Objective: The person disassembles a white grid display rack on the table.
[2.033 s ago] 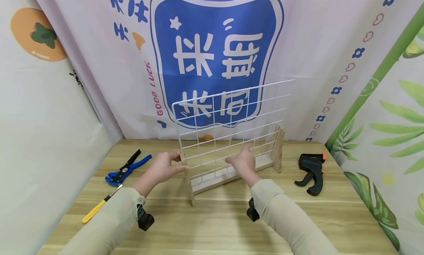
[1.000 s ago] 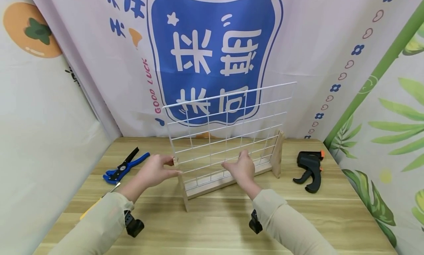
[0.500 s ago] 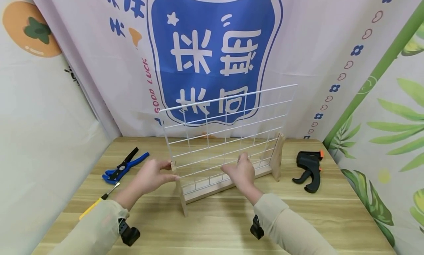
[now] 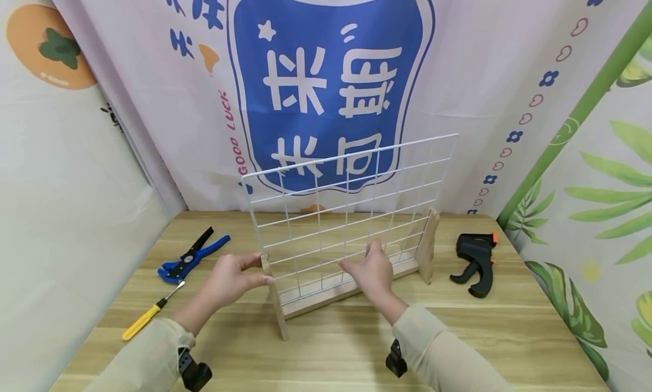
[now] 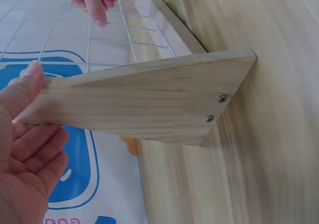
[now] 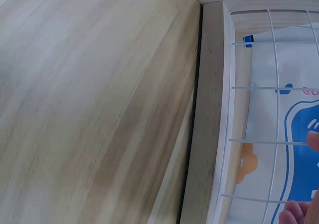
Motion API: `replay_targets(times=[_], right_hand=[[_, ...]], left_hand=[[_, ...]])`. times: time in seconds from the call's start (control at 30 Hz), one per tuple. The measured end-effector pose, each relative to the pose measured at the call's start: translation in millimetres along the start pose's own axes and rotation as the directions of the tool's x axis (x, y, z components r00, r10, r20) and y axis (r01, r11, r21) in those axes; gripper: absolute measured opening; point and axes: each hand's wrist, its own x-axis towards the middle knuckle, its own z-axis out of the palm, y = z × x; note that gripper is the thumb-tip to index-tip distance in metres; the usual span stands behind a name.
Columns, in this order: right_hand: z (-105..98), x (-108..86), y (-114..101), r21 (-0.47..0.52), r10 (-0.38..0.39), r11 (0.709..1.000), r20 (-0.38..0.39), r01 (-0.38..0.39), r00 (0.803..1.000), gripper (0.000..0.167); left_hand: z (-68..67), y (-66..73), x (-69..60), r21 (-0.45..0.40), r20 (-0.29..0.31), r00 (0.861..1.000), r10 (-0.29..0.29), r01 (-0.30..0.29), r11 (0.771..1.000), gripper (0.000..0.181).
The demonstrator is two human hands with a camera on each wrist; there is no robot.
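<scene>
A white wire grid panel (image 4: 331,211) stands upright in a wooden stand, made of a long base bar (image 4: 326,299) between two slanted side pieces. My left hand (image 4: 230,279) pinches the upper end of the left side piece (image 4: 278,307), thumb on one edge and fingers at the other in the left wrist view. Two screws (image 5: 222,99) show near that piece's lower end. Against the grid's lower middle, my right hand (image 4: 376,274) grips the wires with thumb and fingers spread apart; its fingers (image 6: 294,213) are partly cut off in the right wrist view.
Blue-and-black pliers (image 4: 189,259) and a yellow-handled screwdriver (image 4: 145,319) lie left on the wooden table (image 4: 316,364). A black clamp with orange tips (image 4: 476,262) lies to the right. The other side piece (image 4: 427,248) stands at the stand's right end. Printed cloth (image 4: 458,69) hangs behind.
The stand and grid have slid toward me, their left end swinging a little left, and both hands have moved with them. The grips look the same. The screwdriver shows more fully beside my left sleeve.
</scene>
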Motion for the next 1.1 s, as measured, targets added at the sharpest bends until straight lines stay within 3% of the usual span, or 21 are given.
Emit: replay_targets(times=[0.2,0.53,0.77,0.93,1.1], right_hand=[[2,0.4,2,0.023,0.026,0.999,-0.016,-0.026,1.0,0.057],[4,1.1,1,-0.009,0.01,1.0,-0.067,-0.011,0.998,0.058],[2,0.3,-3,0.0,-0.027,1.0,-0.149,0.027,0.989,0.052],[0,2.9,-12,-0.009,-0.053,0.999,-0.16,0.052,0.986,0.054],[0,2.8,-13,0.003,-0.025,1.0,-0.161,0.025,0.987,0.056]], left_hand=[[6.0,-6.9,0.0,0.019,-0.031,0.999,0.028,-0.027,0.999,0.061],[8.7,-11.2,-1.7,0.044,-0.041,0.988,0.151,-0.149,0.988,0.055],[18.8,-19.5,-2.5,0.083,-0.108,0.956,0.272,-0.264,0.961,0.049],[18.3,-23.0,-2.7,0.084,-0.142,0.939,0.312,-0.303,0.949,0.049],[16.6,-23.2,-0.8,0.086,-0.128,0.936,0.328,-0.319,0.944,0.045]])
